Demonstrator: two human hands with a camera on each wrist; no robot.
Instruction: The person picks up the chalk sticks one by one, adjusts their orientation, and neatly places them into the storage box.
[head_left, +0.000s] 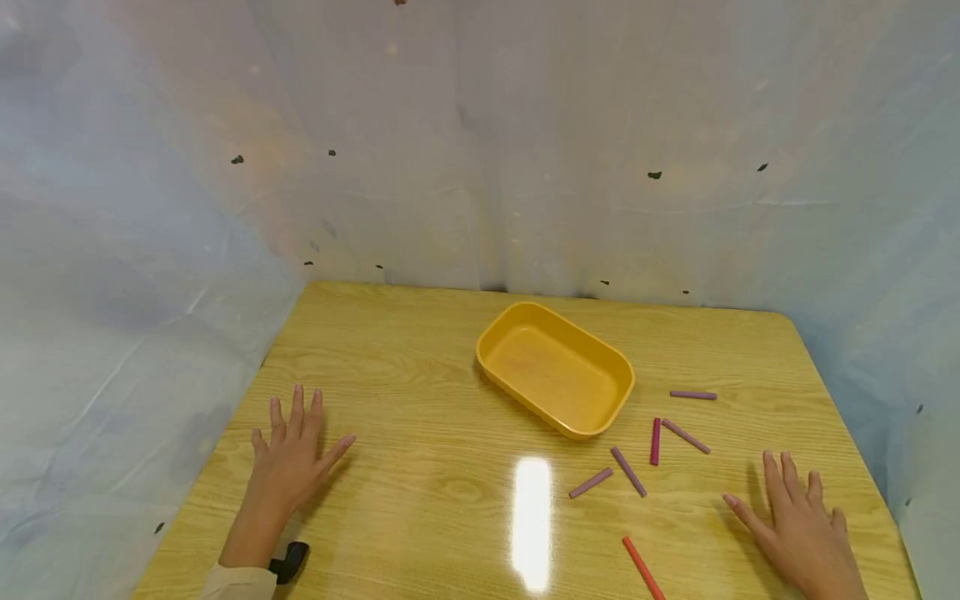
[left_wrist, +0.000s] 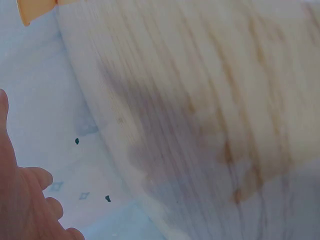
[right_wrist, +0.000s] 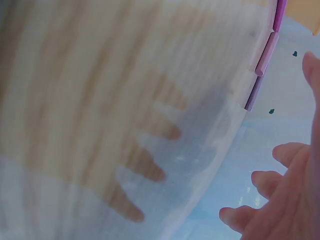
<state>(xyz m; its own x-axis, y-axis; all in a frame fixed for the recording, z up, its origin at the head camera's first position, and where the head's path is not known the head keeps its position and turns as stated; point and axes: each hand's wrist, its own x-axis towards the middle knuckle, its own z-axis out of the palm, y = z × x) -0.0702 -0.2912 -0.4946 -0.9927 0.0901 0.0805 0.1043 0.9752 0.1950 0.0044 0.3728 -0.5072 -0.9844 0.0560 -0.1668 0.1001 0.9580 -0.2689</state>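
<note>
My left hand (head_left: 288, 467), fingers spread, is over the left side of the table and holds nothing. On the right, my right hand (head_left: 806, 533) is likewise spread and holds nothing, just beyond the scattered sticks. A yellow rectangular tub (head_left: 555, 371) stands near the middle back. Between it and the right hand lie several short chalk-like sticks: mauve ones, such as a mauve stick (head_left: 686, 436), and a magenta stick (head_left: 656, 442). Closer to the front edge is a red-orange stick (head_left: 642, 567). The right wrist view shows the fingers (right_wrist: 267, 182) above the tabletop, with three sticks beyond.
The wood-grain table (head_left: 390, 358) has rounded back corners. Pale sheeting (head_left: 480, 150) with dark specks hangs behind it and at both sides. A bright glare patch (head_left: 531, 525) lies at the front middle. A black strap mount (head_left: 289, 562) sits at the left wrist.
</note>
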